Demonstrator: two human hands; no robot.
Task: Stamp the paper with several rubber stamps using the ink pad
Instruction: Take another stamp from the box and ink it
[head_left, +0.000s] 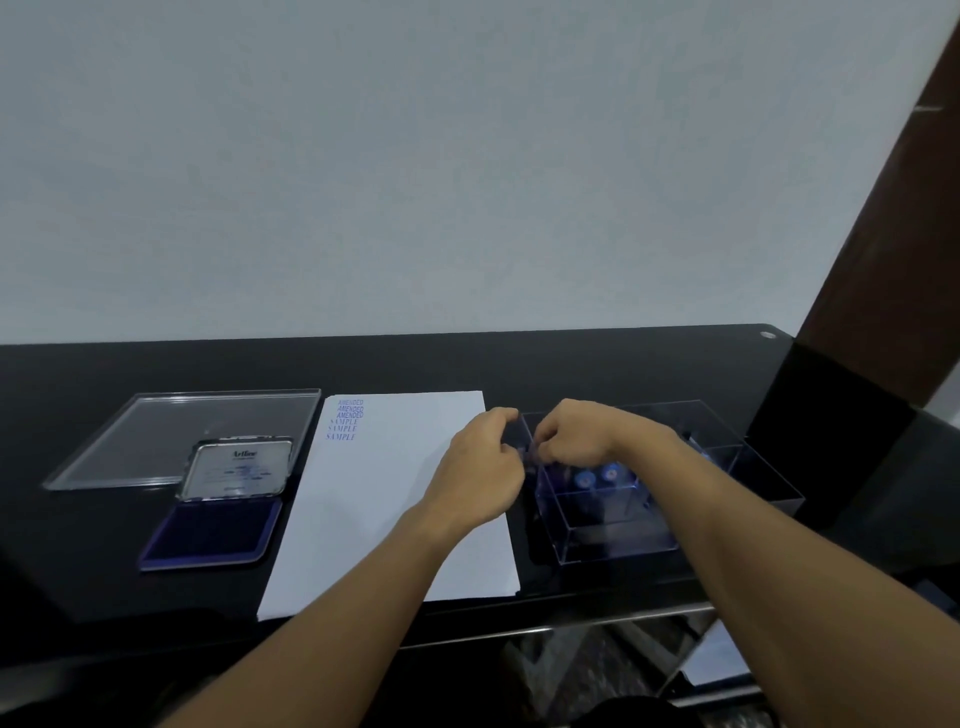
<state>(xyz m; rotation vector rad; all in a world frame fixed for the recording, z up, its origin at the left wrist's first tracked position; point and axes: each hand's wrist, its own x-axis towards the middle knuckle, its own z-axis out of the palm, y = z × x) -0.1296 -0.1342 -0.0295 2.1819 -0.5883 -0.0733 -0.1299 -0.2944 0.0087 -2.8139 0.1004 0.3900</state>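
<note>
A white sheet of paper (395, 493) lies on the black table, with blue AMENDED and SAMPLE prints at its top left. The open ink pad (210, 532) sits to its left, lid raised. A clear box (618, 530) to the right of the paper holds blue-topped rubber stamps (597, 475). My left hand (483, 467) hovers at the box's left wall with fingers curled. My right hand (576, 434) reaches into the box's top left corner, fingers curled down. A small dark thing sits between the fingertips of both hands; who holds it is unclear.
A clear flat lid (156, 431) lies at the far left behind the ink pad. The table's front edge (519, 618) runs just below the paper. A dark wooden post (883, 234) rises at the right. A pale wall stands behind the table.
</note>
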